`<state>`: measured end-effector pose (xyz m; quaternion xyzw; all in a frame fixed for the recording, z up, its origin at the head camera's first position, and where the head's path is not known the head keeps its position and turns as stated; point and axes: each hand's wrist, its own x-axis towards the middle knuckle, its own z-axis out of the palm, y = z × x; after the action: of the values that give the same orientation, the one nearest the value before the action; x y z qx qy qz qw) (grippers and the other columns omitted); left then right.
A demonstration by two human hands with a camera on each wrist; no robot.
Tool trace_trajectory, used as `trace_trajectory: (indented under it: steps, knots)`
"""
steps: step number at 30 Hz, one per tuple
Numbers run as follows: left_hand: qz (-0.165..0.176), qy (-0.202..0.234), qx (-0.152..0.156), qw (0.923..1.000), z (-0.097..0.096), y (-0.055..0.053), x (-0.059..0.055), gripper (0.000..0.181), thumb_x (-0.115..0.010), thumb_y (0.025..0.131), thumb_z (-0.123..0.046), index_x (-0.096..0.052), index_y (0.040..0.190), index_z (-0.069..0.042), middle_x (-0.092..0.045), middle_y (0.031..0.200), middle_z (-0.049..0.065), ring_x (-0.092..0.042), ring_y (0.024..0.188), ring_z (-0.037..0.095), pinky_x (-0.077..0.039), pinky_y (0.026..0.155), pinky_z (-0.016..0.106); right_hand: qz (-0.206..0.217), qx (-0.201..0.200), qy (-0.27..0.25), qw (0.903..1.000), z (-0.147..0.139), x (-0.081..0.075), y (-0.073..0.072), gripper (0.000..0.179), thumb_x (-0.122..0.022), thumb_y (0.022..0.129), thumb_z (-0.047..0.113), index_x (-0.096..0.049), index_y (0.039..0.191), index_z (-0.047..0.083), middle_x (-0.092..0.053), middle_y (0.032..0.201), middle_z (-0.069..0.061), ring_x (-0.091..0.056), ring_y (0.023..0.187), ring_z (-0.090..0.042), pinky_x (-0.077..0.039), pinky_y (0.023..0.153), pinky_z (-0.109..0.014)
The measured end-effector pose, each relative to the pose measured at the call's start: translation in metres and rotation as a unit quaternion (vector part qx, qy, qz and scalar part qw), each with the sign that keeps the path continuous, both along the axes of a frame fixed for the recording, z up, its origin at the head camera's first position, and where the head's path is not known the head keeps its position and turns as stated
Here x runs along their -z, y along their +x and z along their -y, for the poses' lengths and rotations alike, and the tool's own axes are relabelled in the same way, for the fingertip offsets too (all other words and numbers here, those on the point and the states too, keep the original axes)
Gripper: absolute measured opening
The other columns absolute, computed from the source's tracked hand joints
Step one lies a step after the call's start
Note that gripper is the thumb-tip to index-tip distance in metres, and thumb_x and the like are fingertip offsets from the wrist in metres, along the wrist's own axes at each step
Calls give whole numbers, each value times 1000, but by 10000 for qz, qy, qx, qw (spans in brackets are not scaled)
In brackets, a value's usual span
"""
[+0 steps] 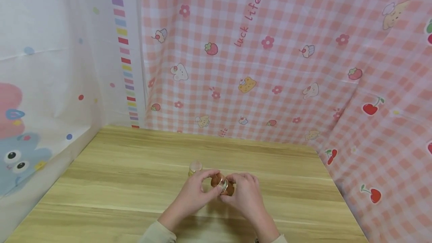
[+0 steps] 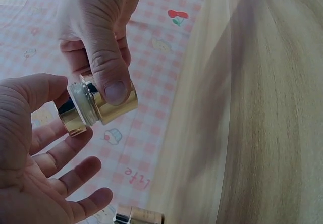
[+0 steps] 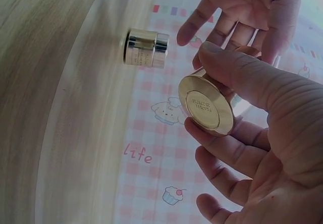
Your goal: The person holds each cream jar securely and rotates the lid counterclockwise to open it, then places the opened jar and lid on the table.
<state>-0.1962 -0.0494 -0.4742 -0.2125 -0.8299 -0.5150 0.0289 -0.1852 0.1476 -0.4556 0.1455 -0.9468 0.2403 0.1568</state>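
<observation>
Both hands meet over the table around a small gold jar [image 2: 122, 108] and its gold cap [image 2: 74, 124]. The right hand [image 1: 247, 195] grips the jar's body between thumb and fingers. Its flat round base, with small printed characters, faces the right wrist camera. My left hand [image 1: 193, 193] pinches the cap between thumb and fingers, the other fingers spread apart. Between cap and body a pale threaded neck [image 2: 87, 103] shows in the left wrist view. The jar is held tilted on its side.
A second small gold jar [image 1: 195, 168] with a shiny lid stands upright on the wood-grain table [image 1: 135, 168], just beyond the left hand. Pink checked cloth [image 1: 256, 63] hangs behind and at the right; a white patterned cloth [image 1: 50, 70] hangs at the left.
</observation>
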Motion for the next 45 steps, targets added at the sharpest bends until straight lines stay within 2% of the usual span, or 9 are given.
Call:
trace_trajectory:
  steps: [3,8,12,17,19,22,27,35,45]
  knots:
    - [22,83,-34,10000,0,1,0,51,-75,100,-36,-66,142,-10,-71,132,1,-61,119,19,-55,103,53,103,-36,-74,9999,-1,0,1,46,-102,68,30,-80,104,12,-83,104,-1,-70,112,-32,-48,108,-59]
    - [143,106,-49,9998,1,1,-1,53,-75,100,-38,-65,144,-10,-70,131,1,-59,100,23,-52,83,31,226,14,-112,9997,-1,1,0,50,-103,68,31,-79,108,11,-82,106,-1,-70,113,-32,-46,110,-61]
    - [204,143,-72,9997,2,1,-1,55,-74,100,-38,-62,147,-11,-69,132,2,-59,87,16,-54,80,31,317,98,-80,9994,-2,1,-1,58,-102,68,30,-78,116,7,-82,110,-6,-69,114,-33,-46,110,-60]
    - [34,266,-173,9995,1,1,-1,59,-76,99,-34,-59,152,-15,-70,134,4,-66,100,16,-59,98,52,281,151,-101,9994,-2,2,-2,55,-101,70,26,-79,116,7,-83,109,-5,-70,112,-31,-46,110,-60]
    - [-78,341,-181,9992,1,1,-1,59,-76,99,-33,-59,152,-15,-70,136,5,-64,123,24,-52,108,65,216,149,-103,9996,-2,2,-1,49,-101,70,24,-81,112,9,-83,106,-3,-70,110,-30,-46,109,-61]
    - [-130,398,-115,9991,1,1,0,56,-76,100,-32,-61,151,-16,-69,140,4,-61,134,25,-51,111,65,190,163,-91,9996,-3,1,-1,47,-101,69,24,-81,109,10,-83,104,-2,-70,108,-29,-46,109,-62]
    - [-104,413,-45,9991,1,1,0,51,-75,100,-33,-64,148,-20,-68,145,-1,-60,138,22,-52,112,59,277,243,-110,9993,-4,0,-1,46,-101,70,29,-81,108,11,-82,104,-2,-69,111,-30,-45,111,-61]
    - [-15,266,-214,9994,1,2,-1,48,-77,99,-32,-66,145,-22,-70,130,-9,-58,113,15,-53,93,33,341,336,-170,9987,-6,0,-2,47,-100,71,28,-80,109,10,-82,106,-4,-68,112,-31,-44,112,-62]
    - [64,378,-303,9988,-1,2,-3,45,-80,96,-29,-68,138,-21,-72,115,-13,-63,110,11,-51,101,42,422,336,-247,9982,-8,1,-3,47,-100,71,28,-80,110,10,-82,107,-2,-70,110,-29,-46,110,-62]
